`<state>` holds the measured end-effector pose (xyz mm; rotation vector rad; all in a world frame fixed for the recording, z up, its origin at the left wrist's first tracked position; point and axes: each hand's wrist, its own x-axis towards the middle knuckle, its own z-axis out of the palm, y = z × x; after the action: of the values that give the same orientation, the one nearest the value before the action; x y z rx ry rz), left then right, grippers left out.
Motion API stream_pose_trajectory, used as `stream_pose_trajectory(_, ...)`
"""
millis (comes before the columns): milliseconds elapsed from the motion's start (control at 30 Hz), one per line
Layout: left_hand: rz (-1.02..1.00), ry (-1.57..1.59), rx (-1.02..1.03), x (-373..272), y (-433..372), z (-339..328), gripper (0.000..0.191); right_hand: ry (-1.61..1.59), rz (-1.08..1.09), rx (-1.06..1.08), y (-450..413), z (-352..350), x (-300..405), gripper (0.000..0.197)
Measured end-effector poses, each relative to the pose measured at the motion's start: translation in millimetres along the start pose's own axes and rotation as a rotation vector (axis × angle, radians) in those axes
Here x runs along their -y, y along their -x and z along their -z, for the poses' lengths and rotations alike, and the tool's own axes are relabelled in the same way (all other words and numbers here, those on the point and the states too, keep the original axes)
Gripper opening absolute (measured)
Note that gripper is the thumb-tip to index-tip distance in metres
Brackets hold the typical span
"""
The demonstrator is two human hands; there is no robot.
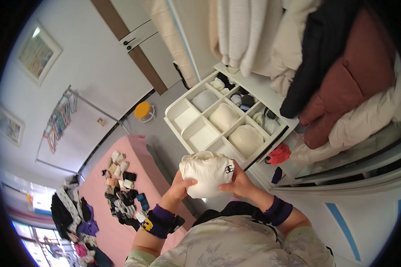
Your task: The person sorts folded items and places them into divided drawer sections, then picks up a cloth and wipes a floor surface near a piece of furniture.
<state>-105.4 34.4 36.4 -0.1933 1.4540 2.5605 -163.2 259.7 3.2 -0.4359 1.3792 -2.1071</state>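
Between my two hands is a white ribbed garment (pixel 205 172), a bra or padded top folded into a rounded bundle, with a black emblem at its right. My left hand (pixel 180 187) grips its left side, thumb on the front. On the right side my right hand (pixel 239 183) holds it the same way. Just beyond the bundle stands a white pulled-out drawer (pixel 175 131) split by dividers. Cream bra cups fill some compartments, among them one bra (pixel 245 140) nearest the bundle and another bra (pixel 224 116) behind it. Socks (pixel 244 101) lie in the back row.
Coats and sweaters (pixel 351 76) hang over the drawer's right side. A pink-covered bed (pixel 137 173) at left bears rolled socks (pixel 123 203) and piled clothes (pixel 73 213). A yellow-topped stool (pixel 142 110) stands by the wall, near a rack of hangers (pixel 61 115). Red cloth (pixel 279 154) lies beside the drawer.
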Motion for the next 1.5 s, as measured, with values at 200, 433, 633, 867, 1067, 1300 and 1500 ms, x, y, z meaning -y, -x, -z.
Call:
stream_pose_trajectory(200, 0.072, -0.203, 0.129, -15, -71, 14, 0.072, 0.570, 0.076, -0.135, -10, 27, 24, 0.107)
stream_pose_trajectory(433, 0.193, -0.410, 0.278, -3, -137, 28, 0.069, 1.009, 0.237, -0.369, -14, 41, 13, 0.093)
stream_pose_trajectory(633, 0.274, -0.448, 0.360, 25, -156, 56, 0.069, 1.334, 0.235, -0.447, -5, 31, -9, 0.079)
stream_pose_trajectory(867, 0.182, -0.674, 0.443, 41, -159, 65, 0.068, 1.327, 0.151, -0.444, -8, 4, -6, 0.084)
stream_pose_trajectory(1067, 0.144, -0.693, 0.392, 51, -162, 48, 0.063, 1.444, 0.107, -0.384, -26, -16, -10, 0.097)
stream_pose_trajectory(1300, 0.178, -0.820, 0.202, 76, -167, 41, 0.066, 1.673, 0.013, -0.365, -51, -19, -28, 0.102)
stream_pose_trajectory(1500, -0.169, -0.917, 0.228, 68, -128, 55, 0.063, 1.618, -0.121, -0.362, -66, -6, -38, 0.102)
